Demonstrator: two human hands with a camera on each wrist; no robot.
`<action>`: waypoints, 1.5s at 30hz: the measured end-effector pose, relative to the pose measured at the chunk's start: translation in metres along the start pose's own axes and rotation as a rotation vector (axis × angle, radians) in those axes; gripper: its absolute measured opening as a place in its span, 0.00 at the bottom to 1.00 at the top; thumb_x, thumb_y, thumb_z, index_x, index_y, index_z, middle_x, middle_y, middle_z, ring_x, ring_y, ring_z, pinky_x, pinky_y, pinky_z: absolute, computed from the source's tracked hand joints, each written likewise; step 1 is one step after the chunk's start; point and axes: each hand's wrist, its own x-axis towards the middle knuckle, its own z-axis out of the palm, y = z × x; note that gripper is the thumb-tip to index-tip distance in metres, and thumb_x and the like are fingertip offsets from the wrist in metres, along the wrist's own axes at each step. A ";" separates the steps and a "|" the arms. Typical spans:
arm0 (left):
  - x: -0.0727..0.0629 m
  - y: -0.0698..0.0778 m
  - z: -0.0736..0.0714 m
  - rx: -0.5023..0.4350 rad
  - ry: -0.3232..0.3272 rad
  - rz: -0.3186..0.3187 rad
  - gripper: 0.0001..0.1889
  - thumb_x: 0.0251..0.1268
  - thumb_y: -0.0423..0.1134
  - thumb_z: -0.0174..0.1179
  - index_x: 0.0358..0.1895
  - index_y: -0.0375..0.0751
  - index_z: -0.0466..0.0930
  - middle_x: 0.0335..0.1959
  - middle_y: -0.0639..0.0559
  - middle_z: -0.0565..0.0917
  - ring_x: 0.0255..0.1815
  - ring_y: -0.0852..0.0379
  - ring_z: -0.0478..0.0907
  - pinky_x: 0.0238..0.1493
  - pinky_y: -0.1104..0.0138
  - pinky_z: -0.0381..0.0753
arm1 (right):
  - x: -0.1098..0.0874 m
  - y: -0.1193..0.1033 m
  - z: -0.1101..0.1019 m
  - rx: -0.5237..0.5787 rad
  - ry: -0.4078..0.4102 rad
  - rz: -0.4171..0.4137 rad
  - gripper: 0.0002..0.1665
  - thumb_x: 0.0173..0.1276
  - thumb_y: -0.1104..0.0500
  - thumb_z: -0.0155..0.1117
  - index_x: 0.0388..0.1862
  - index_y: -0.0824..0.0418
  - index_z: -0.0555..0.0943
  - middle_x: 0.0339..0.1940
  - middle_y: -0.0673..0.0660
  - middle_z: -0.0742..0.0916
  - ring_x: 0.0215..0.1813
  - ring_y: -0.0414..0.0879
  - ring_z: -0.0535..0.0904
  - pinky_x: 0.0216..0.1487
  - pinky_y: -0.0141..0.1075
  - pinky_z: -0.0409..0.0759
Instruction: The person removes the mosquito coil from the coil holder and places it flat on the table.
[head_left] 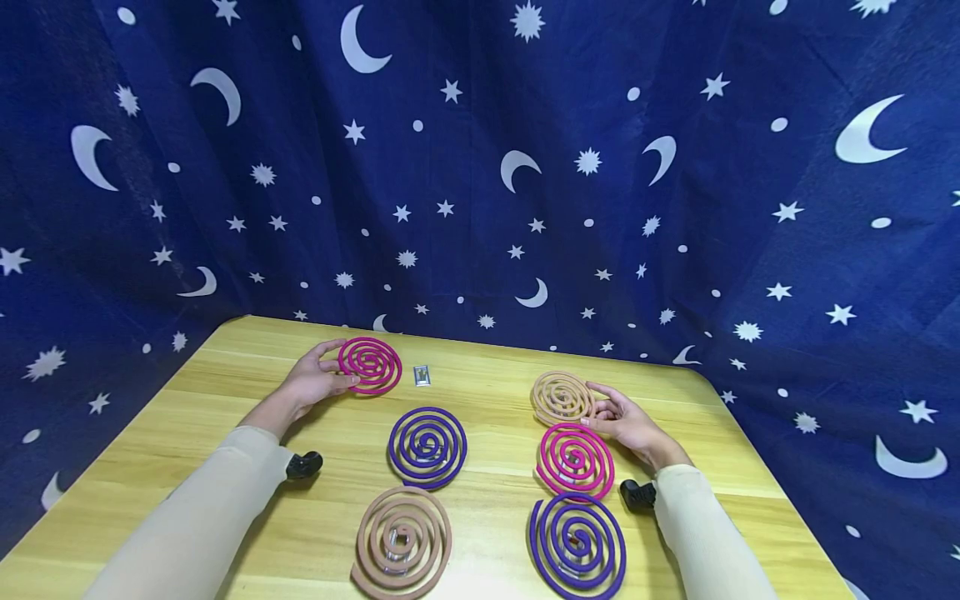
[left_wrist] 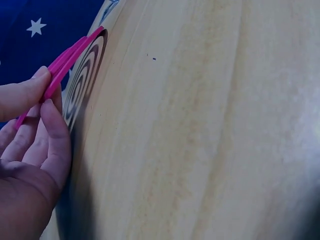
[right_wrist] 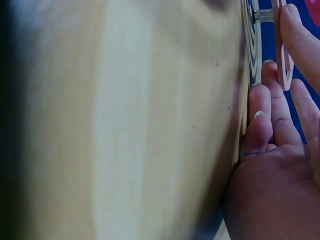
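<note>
The head view shows a person's left hand [head_left: 318, 377] pinching the rim of a pink coil [head_left: 369, 360]; its thumb lies on one side and its fingers on the other. The coil reaches rightward from those fingertips, and the left wrist view shows it raised off the wooden table [head_left: 487, 400], with a spiral shadow beyond the fingers. A small metal stand [head_left: 422, 376] sits to the right of the left fingers, near the pink coil.

The right hand [head_left: 628, 423] grasps the edge of a tan coil [head_left: 562, 398], its thumb over the rim and fingertips reaching to the underside. This coil extends leftward from the right fingers, above a metal support [right_wrist: 263, 16] seen just past the fingertips in the right wrist view.

Nearer the person than the right fingers are a second pink coil [head_left: 575, 459], just beside the thumb, then a purple coil [head_left: 578, 542]. Nearer than the left fingers and to their right lie a second purple coil [head_left: 428, 447] and a second tan coil [head_left: 402, 536]. Beyond both hands' fingers hangs a blue curtain [head_left: 465, 250] with white moons and stars.
</note>
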 end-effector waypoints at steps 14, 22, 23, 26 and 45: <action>0.003 0.010 0.001 0.345 0.053 -0.041 0.45 0.58 0.30 0.72 0.77 0.35 0.56 0.43 0.38 0.86 0.30 0.55 0.83 0.33 0.65 0.82 | 0.000 0.000 0.000 -0.007 -0.001 -0.015 0.46 0.68 0.72 0.66 0.79 0.69 0.54 0.48 0.67 0.80 0.48 0.45 0.77 0.53 0.31 0.77; 0.000 0.020 0.000 0.637 0.096 -0.093 0.45 0.55 0.43 0.76 0.73 0.34 0.62 0.33 0.46 0.85 0.27 0.56 0.82 0.31 0.64 0.77 | -0.001 0.000 0.000 -0.011 0.008 -0.013 0.46 0.67 0.72 0.66 0.79 0.69 0.55 0.48 0.68 0.80 0.48 0.45 0.77 0.52 0.31 0.77; -0.001 0.020 0.000 0.658 0.095 -0.089 0.44 0.55 0.44 0.76 0.73 0.33 0.63 0.32 0.46 0.84 0.26 0.56 0.82 0.32 0.64 0.77 | -0.001 0.000 0.000 -0.012 0.007 -0.012 0.46 0.67 0.72 0.67 0.79 0.69 0.55 0.49 0.69 0.80 0.48 0.45 0.77 0.52 0.31 0.77; -0.002 0.020 -0.002 0.676 0.078 -0.081 0.43 0.56 0.44 0.75 0.72 0.33 0.63 0.32 0.46 0.84 0.25 0.56 0.83 0.34 0.62 0.78 | -0.001 0.000 0.001 -0.010 0.008 -0.009 0.47 0.67 0.72 0.67 0.79 0.69 0.55 0.49 0.70 0.79 0.48 0.45 0.77 0.52 0.31 0.77; -0.007 0.014 -0.006 0.686 0.061 0.087 0.41 0.55 0.47 0.75 0.71 0.36 0.70 0.37 0.45 0.78 0.38 0.49 0.74 0.42 0.58 0.71 | -0.001 0.000 0.001 -0.005 0.012 -0.002 0.46 0.67 0.71 0.67 0.79 0.69 0.54 0.50 0.68 0.80 0.50 0.46 0.77 0.52 0.31 0.77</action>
